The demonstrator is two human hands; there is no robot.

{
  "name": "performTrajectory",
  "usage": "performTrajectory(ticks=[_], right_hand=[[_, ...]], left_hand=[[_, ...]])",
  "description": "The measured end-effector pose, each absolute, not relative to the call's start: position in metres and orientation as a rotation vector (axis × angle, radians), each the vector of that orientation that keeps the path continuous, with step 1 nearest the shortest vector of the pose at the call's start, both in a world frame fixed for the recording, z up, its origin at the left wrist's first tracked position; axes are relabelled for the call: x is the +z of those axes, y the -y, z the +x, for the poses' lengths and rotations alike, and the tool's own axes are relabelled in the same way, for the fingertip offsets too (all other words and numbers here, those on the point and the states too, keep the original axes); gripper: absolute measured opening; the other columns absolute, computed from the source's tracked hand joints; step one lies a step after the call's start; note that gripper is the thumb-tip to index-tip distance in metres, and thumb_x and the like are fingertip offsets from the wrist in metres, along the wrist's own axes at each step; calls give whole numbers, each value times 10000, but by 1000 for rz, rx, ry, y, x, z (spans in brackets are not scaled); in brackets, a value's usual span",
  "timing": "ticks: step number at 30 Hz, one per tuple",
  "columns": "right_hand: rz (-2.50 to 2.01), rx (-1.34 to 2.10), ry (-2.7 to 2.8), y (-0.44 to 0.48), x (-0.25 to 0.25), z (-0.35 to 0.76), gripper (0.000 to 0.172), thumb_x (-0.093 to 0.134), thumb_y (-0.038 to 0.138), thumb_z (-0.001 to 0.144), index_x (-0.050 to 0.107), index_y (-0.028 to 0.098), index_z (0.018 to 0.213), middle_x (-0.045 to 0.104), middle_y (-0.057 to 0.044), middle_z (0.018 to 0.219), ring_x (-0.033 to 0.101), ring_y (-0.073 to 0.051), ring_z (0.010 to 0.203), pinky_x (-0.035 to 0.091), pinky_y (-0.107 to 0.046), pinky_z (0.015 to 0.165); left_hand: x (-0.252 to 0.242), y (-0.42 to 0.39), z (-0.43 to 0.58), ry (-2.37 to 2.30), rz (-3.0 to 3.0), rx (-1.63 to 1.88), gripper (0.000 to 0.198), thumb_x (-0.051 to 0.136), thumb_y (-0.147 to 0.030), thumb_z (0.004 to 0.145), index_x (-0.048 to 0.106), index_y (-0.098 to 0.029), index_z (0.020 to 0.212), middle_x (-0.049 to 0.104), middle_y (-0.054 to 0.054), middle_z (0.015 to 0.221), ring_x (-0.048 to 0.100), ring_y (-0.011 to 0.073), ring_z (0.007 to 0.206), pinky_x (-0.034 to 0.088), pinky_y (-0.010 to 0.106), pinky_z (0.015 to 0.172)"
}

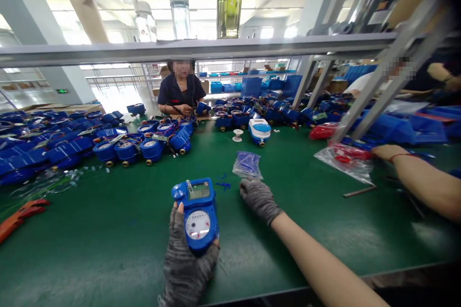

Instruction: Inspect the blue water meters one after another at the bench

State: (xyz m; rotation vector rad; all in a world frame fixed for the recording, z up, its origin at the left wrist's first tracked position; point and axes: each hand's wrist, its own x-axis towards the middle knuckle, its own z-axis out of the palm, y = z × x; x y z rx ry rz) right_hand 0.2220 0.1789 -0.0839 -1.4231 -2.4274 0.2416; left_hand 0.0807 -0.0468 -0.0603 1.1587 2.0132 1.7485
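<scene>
My left hand (189, 268), in a grey fingerless glove, is wrapped round a blue water meter (200, 216) from below and the side. Its round white dial and small grey display face up, and a clear cover at the top looks raised. My right hand (259, 199), gloved the same way, rests with curled fingers at the near edge of a clear bag of small blue parts (248, 165). Whatever those fingertips pinch, if anything, is hidden. Between the hands, a few loose blue bits (224, 185) lie on the green table (118, 235).
Blue meters (151, 149) with wires crowd the left and back. A white-and-blue meter (260, 130) stands beyond the bag, beside a white spool (237, 135). An orange tool (21, 218) lies left. At right, another person's hand (389, 152) touches a bag of red parts (347, 156) near a metal rod (360, 191).
</scene>
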Motion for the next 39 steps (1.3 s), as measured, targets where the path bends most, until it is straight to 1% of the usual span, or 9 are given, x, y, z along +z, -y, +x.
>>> performTrajectory(ticks=[4,8,11,14,17,20,27,32,39], right_hand=[[-1342,195,2611,-164,-96,244,230,483,232,904,695,166,964,659,-114,973,584,-190,879,394,-266,756],[-1419,383,2518,-173,-99,243,209,497,237,896,684,165,957,666,-93,955,586,-180,876,382,-256,751],[-1452,470,2473,-179,-97,240,188,511,236,882,674,155,925,673,-84,917,589,-174,833,383,-256,731],[-1391,523,2453,-168,-92,236,168,522,242,871,662,163,921,675,-60,893,591,-156,795,393,-241,706],[-1146,674,2348,-143,-82,224,141,539,233,851,657,177,903,672,-36,879,590,-145,778,411,-230,694],[-966,727,2236,-120,-71,205,140,530,224,855,659,169,850,664,-46,862,585,-157,783,428,-249,716],[-992,705,2278,-109,-61,189,122,553,185,838,672,162,829,659,-46,829,578,-162,758,435,-273,733],[-1047,553,2327,-103,-58,189,153,537,210,877,683,170,852,669,-57,869,595,-168,782,447,-280,757],[-989,-11,2606,-83,-62,185,247,515,124,880,695,145,1046,687,-148,1056,619,-252,963,454,-365,873]], left_hand=[[-56,55,65,-1866,1163,1864,734,804,-249,629,512,-218,1302,447,120,1423,370,344,1356,239,423,1171],[-63,54,61,-2105,1116,1749,819,818,-373,632,453,-201,1345,477,139,1361,503,344,1221,394,492,1073],[-75,52,55,-2261,1241,1738,797,800,-447,632,468,-193,1311,527,138,1285,562,337,1128,468,540,989],[-84,53,50,-2295,1349,1703,750,782,-461,658,470,-217,1295,542,121,1271,575,325,1116,484,549,976],[-86,55,47,-2338,1407,1684,715,763,-467,685,466,-237,1293,530,108,1288,555,324,1152,485,552,981],[-86,56,49,-2345,1445,1690,706,751,-454,707,447,-242,1308,511,108,1310,545,316,1169,487,543,988],[-87,55,51,-2326,1474,1747,650,734,-423,726,454,-234,1281,496,118,1309,547,301,1168,508,519,969],[-93,51,50,-2363,1459,1782,630,720,-441,722,469,-232,1261,513,125,1291,574,311,1134,527,527,934],[-101,48,53,-2303,1343,1848,592,711,-433,710,492,-239,1224,504,116,1306,592,294,1109,550,485,903]])
